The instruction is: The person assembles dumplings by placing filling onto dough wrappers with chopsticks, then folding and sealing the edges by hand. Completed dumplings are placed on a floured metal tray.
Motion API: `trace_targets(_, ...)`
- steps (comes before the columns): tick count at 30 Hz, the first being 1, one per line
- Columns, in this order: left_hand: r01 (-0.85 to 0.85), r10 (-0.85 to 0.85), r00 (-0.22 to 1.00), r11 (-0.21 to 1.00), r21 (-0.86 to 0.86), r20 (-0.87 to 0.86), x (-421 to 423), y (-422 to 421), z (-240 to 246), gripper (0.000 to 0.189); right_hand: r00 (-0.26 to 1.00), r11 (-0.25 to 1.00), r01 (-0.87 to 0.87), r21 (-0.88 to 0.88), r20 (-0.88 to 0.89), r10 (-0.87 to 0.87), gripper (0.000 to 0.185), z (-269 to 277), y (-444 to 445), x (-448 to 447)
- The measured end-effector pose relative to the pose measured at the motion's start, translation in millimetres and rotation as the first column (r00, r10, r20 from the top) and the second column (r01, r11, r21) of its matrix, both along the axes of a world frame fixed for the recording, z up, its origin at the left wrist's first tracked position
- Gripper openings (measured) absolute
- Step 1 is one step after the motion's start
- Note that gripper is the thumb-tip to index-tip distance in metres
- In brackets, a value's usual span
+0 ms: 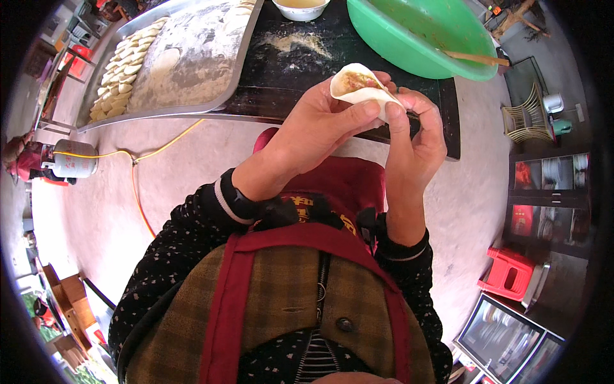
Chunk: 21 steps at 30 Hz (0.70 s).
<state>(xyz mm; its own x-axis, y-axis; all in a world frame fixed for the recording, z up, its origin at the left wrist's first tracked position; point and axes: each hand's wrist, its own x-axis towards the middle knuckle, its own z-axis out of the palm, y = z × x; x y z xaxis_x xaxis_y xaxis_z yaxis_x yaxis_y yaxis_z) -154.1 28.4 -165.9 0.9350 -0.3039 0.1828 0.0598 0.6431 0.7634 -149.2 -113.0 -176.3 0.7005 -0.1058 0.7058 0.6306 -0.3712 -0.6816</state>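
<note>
My left hand (319,122) holds a partly folded dumpling wrapper (352,87) with a meat and vegetable filling showing at its open end. My right hand (415,122) pinches the wrapper's near right edge between thumb and fingers. Beyond my hands stands a green plastic basin (407,50), smeared inside, with a wooden stick (472,58) across its rim. On a flour-dusted metal tray (225,89) at the left lie rows of folded dumplings (127,67) and a flat round wrapper (165,62).
The tray, the basin and a white bowl (301,11) are on a black table (288,89) with scattered flour. A gas cylinder (74,159) with a yellow hose (168,142) stands on the floor at the left. A red plastic stool (508,274) is at the right, near cabinets.
</note>
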Motion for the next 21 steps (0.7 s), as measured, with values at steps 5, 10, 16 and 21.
trace_targets(5,0.010,-0.010,1.000,1.000,0.018,0.017,-1,-2,-1,0.033,1.000,0.991,0.012,-0.130,0.010,-0.011,0.016,10,-3,-9)
trace_targets(10,-0.055,0.051,0.998,0.993,0.104,0.036,-4,0,-2,0.038,0.987,0.941,0.135,-0.310,0.124,-0.101,0.011,15,-5,-10)
trace_targets(16,-0.152,0.137,0.985,0.976,0.154,0.103,-5,2,-4,0.030,1.000,0.991,0.007,-0.131,-0.020,-0.009,0.011,12,1,-4)
trace_targets(21,-0.129,0.110,0.988,0.975,0.183,0.111,-6,6,-4,0.028,0.995,0.988,-0.059,-0.143,-0.083,0.048,0.017,21,0,-9)
